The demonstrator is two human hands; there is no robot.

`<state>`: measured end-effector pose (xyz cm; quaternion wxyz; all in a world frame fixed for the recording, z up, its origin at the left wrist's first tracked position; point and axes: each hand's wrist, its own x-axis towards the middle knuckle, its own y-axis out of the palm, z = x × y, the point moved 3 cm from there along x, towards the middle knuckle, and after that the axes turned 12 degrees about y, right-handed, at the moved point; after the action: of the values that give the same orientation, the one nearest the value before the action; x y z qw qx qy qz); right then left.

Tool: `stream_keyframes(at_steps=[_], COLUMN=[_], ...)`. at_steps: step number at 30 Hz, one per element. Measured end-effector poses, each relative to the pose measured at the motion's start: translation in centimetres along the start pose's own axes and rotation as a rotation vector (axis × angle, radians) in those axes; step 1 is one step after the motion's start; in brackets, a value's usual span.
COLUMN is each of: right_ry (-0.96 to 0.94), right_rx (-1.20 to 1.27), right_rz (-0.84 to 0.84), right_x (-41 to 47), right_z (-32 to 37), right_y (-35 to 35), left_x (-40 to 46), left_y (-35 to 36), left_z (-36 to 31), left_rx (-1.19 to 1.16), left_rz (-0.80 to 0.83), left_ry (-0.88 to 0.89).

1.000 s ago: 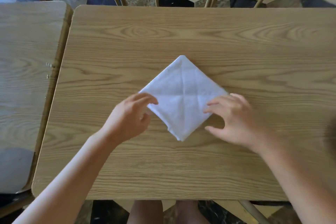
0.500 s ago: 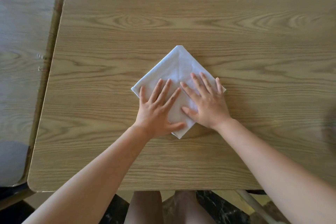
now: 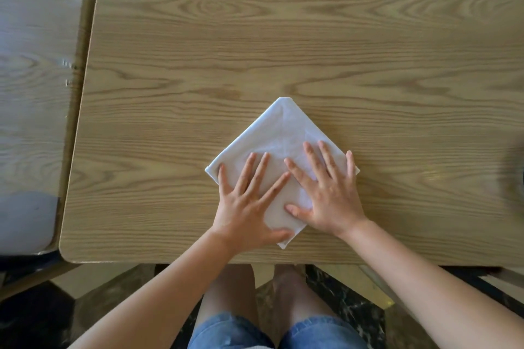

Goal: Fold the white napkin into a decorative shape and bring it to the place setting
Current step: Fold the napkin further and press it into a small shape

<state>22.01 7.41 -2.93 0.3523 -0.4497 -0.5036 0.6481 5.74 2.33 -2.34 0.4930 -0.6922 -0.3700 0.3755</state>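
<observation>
One white napkin (image 3: 279, 133), folded to a diamond, lies near the front edge of the wooden surface (image 3: 312, 37); left hand (image 3: 246, 207) and right hand (image 3: 329, 195), both open and flat, press its creases; next fold likely requires lifting a corner; no place setting visible.
</observation>
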Motion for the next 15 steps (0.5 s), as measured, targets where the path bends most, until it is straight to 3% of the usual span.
stream_keyframes(at_steps=[7,11,15], right_ry=[-0.058,-0.258,-0.507], right_rx=[0.064,0.229,0.19], right_rz=[0.016,-0.082,-0.181], right_x=[0.0,-1.6,-3.3], right_z=[-0.2,-1.3,-2.3], right_y=[0.0,-0.5,-0.4], left_x=[-0.3,-1.8,-3.1], left_y=[-0.3,-1.4,-1.9], left_z=[0.2,1.5,3.5], left_rx=[-0.043,-0.102,-0.053], left_rz=[0.024,-0.036,-0.067], left_ry=[0.046,0.207,0.364])
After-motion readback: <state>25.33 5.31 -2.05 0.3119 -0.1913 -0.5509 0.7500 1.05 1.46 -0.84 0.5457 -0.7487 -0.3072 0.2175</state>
